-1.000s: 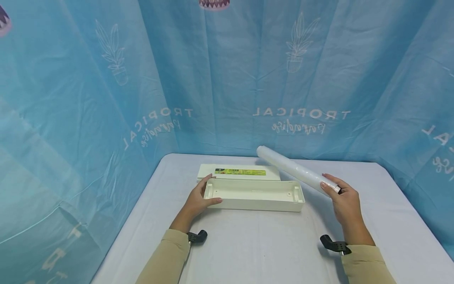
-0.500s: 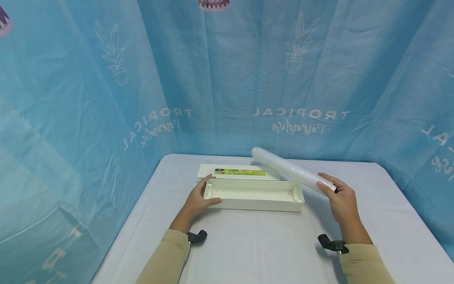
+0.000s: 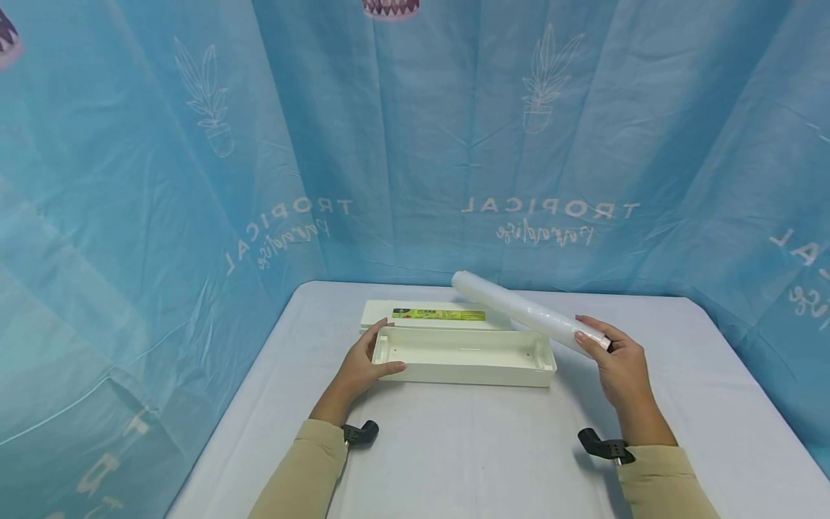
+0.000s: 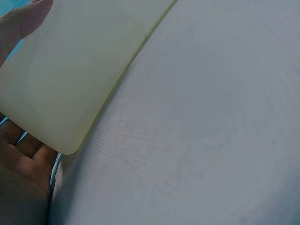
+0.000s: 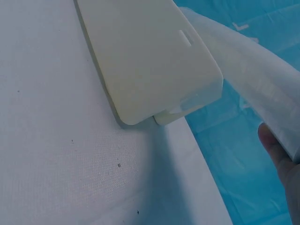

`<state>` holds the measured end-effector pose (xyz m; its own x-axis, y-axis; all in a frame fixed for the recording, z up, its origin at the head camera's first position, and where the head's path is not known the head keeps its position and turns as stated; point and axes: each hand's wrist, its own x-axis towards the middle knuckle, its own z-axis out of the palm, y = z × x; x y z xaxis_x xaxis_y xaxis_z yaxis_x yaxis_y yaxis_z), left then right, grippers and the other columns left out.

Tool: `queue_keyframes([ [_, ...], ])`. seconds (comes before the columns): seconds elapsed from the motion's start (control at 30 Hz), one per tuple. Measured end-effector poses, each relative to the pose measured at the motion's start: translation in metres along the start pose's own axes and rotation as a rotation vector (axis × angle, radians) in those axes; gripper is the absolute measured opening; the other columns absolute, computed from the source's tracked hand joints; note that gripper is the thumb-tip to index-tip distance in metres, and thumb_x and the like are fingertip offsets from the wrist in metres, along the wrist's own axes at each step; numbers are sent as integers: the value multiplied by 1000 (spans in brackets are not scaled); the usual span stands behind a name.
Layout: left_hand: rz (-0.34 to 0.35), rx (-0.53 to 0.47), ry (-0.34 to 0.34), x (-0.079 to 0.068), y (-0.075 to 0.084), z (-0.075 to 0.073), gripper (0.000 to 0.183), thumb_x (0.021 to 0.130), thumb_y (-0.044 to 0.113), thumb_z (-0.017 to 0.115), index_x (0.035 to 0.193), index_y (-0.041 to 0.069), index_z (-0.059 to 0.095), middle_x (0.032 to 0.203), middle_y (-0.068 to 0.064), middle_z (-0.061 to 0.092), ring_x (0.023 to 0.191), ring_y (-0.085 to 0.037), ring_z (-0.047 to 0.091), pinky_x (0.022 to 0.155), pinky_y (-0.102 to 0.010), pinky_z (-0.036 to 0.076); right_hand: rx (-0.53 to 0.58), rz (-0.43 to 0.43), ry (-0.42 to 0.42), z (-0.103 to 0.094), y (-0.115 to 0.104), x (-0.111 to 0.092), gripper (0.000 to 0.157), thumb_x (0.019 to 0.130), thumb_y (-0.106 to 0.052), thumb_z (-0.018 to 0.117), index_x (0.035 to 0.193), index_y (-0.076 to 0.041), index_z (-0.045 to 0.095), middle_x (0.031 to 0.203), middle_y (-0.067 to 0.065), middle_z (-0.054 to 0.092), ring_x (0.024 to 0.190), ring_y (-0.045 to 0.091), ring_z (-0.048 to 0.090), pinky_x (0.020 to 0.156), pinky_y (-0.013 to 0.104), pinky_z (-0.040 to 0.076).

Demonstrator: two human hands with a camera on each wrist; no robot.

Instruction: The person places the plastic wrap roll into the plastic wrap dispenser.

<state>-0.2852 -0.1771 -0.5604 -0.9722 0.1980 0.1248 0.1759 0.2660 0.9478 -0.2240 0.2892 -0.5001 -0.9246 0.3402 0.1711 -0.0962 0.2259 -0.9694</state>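
Observation:
A long cream plastic box (image 3: 463,374) lies with its hollow side up on the table, nothing inside it. My left hand (image 3: 359,362) grips its left end, thumb on the front wall and fingers behind. In the left wrist view, the thumb (image 4: 26,23) lies over the box's side. My right hand (image 3: 619,367) holds a roll of clear plastic wrap (image 3: 519,306) by its right end. The roll slants up and to the left, above the box and apart from the table. Its far end hangs over the cream lid (image 3: 376,311), which lies behind the box.
The lid carries a yellow-green label (image 3: 439,315). A white cloth covers the table (image 3: 454,447). Blue printed curtains (image 3: 415,144) hang close behind the table and along its left side.
My right hand has moved a little to the left with the roll, whose far end now stands further over the lid. My left hand and the box have stayed put.

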Motion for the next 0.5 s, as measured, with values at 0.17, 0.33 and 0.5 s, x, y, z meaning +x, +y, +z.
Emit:
queue_keyframes([
  [0.17, -7, -17, -1, 0, 1, 0, 112, 75, 19, 99, 166, 22, 34, 164, -5, 41, 140, -30, 49, 114, -48, 42, 5, -25, -15, 3, -1, -2, 52, 98, -29, 80, 143, -7, 67, 149, 9, 58, 134, 30, 52, 109, 50, 47],
  [0.33, -15, -10, 0, 1, 0, 0, 113, 75, 20, 100, 166, 23, 33, 164, -3, 41, 140, -28, 50, 113, -46, 44, 4, -32, -28, 5, -3, -3, 53, 98, -29, 80, 143, -7, 66, 149, 9, 59, 133, 30, 53, 109, 49, 47],
  [0.5, -5, 1, 2, 1, -1, 0, 113, 73, 27, 101, 165, 25, 35, 163, -1, 42, 140, -26, 50, 113, -45, 44, 6, -41, -38, 6, -4, -3, 52, 98, -29, 80, 144, -6, 66, 149, 10, 58, 132, 30, 53, 108, 49, 48],
])
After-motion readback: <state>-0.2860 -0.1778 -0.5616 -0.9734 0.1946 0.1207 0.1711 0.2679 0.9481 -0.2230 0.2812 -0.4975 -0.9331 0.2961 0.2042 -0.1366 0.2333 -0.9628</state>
